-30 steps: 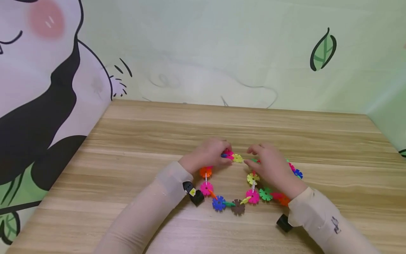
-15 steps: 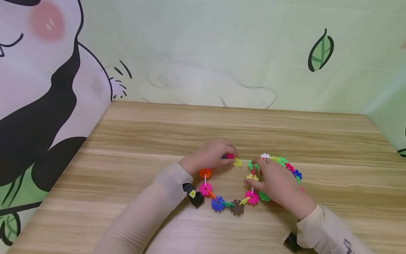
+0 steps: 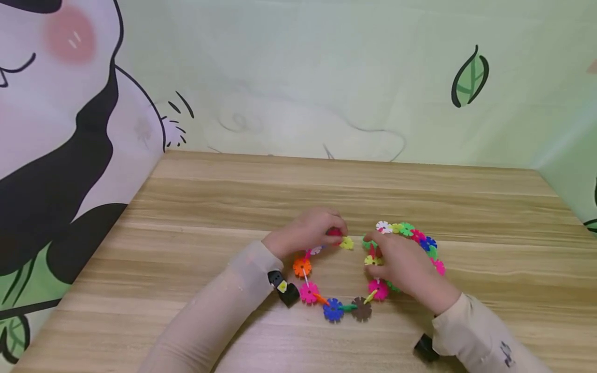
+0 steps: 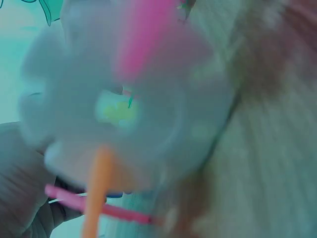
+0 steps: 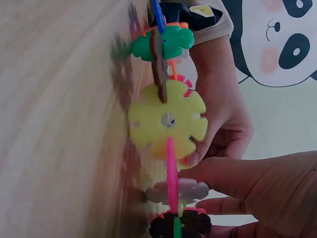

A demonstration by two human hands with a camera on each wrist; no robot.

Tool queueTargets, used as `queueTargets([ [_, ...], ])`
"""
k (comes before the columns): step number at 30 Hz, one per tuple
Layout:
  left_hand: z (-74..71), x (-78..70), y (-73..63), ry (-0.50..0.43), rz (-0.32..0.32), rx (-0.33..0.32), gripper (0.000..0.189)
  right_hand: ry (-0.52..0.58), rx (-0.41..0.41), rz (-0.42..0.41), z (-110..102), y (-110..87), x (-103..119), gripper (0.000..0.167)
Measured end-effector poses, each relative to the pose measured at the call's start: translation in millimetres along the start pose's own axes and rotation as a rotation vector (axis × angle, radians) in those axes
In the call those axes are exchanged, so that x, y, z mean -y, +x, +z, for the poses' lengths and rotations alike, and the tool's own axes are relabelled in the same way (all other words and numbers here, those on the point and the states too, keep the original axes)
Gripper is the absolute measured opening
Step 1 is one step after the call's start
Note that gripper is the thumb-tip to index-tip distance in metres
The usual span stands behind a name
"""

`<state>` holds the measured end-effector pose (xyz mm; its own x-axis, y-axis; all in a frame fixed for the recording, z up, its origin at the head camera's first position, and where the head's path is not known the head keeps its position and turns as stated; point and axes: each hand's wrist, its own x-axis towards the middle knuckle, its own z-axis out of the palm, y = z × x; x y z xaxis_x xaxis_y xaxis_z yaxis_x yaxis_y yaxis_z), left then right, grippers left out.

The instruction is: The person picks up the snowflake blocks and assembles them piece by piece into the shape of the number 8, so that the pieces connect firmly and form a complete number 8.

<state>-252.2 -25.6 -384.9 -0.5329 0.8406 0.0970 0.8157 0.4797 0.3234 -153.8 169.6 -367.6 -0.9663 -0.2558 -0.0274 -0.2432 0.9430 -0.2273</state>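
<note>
A chain of colorful notched plastic snowflake discs lies in a loop on the table, with a blue disc point(image 3: 333, 310) and a brown disc point(image 3: 361, 309) at its near side. My left hand point(image 3: 308, 232) pinches a pink disc point(image 3: 333, 234) at the chain's far left end, where a yellow disc point(image 3: 346, 243) sticks out. My right hand point(image 3: 408, 267) has its thumb and fingers curled round the right part of the chain, by a green disc point(image 3: 370, 242) and a yellow one below it. In the right wrist view, the right thumb meets a greyish disc point(image 5: 190, 191).
More linked discs, including a white one point(image 3: 384, 227), curve behind the right hand. The wooden table point(image 3: 210, 181) meets a pale green wall point(image 3: 298, 77) with a panda drawing. A blurred disc point(image 4: 193, 124) fills much of the left wrist view.
My right hand first drew back rightward, then moved slightly left, its fingers by the green and yellow discs. The near left part of the chain has shifted toward me. The left hand stays holding.
</note>
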Motion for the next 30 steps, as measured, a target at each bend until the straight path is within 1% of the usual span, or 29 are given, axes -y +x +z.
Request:
queueTargets([
  [7,1.3,-2.6,-0.1,0.025,0.011,0.001,0.013,0.014,-0.041,-0.024,1.3,5.1,-5.5,0.050],
  [12,4.9,-3.3,0.8,0.024,0.015,-0.008,0.010,0.030,-0.115,-0.064,5.2,8.5,-9.6,0.050],
  [15,6.7,-3.4,0.6,0.021,0.018,-0.009,0.009,0.054,-0.139,-0.073,7.7,11.7,-10.7,0.049],
  [18,8.6,-3.2,0.0,0.049,0.037,-0.024,0.009,0.058,-0.145,-0.055,9.7,14.4,-10.8,0.051],
  [22,9.7,-3.7,-1.2,0.095,0.056,-0.053,0.008,0.022,-0.137,-0.004,12.1,16.4,-10.1,0.053],
  [26,9.2,-5.6,-1.8,0.110,0.048,-0.067,0.008,0.004,-0.126,0.013,13.4,17.4,-9.0,0.043],
  [30,8.3,-7.9,-1.7,0.141,0.067,-0.085,0.009,0.038,-0.151,-0.015,14.5,18.0,-8.9,0.033],
])
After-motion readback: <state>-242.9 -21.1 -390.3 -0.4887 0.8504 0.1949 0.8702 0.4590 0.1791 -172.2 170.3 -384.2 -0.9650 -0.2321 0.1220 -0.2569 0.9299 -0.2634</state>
